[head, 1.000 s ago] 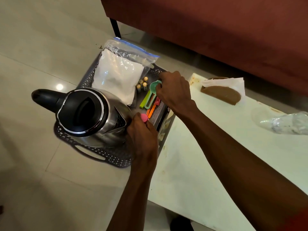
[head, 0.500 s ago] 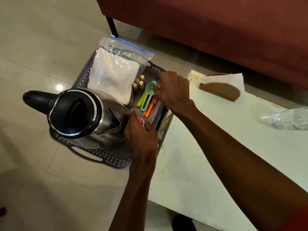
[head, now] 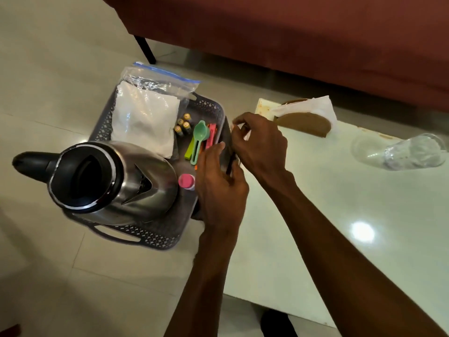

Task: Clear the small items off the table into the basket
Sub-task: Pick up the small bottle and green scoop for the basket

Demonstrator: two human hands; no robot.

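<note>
**Both hands at the basket's right rim; small items in the basket**

Your left hand (head: 220, 188) hangs over the right wall of the basket (head: 155, 235), fingers loosely curled, thumb stretched toward the far end. It grips nothing that shows. Your right hand (head: 258, 144) is at the same rim, farther along, fingers bent with thumb and forefinger pinched together near the basket's far right corner. Whether anything is between them cannot be told. A thin dark strip (head: 230, 164) runs between the two hands; what it is cannot be told.

The basket sits on the floor against the left edge of the table (head: 340, 215).

In the basket:
- kettle (head: 111, 176), filling the near left part, handle past the left rim;
- bag (head: 145, 117) of white material, far left corner, its zip end over the far rim;
- four batteries (head: 182, 126) standing together, just right of the bag;
- green scoop (head: 200, 139) lying over a yellow-green clip (head: 189, 152);
- pink clip (head: 211, 137) beside the scoop, along the right wall;
- pink cap (head: 186, 181) between the kettle and your left hand.

On the table: a brown holder (head: 303, 125) with a white napkin (head: 313, 108) at the far left corner, and a clear bottle (head: 410, 152) lying on its side toward the far right edge.
</note>
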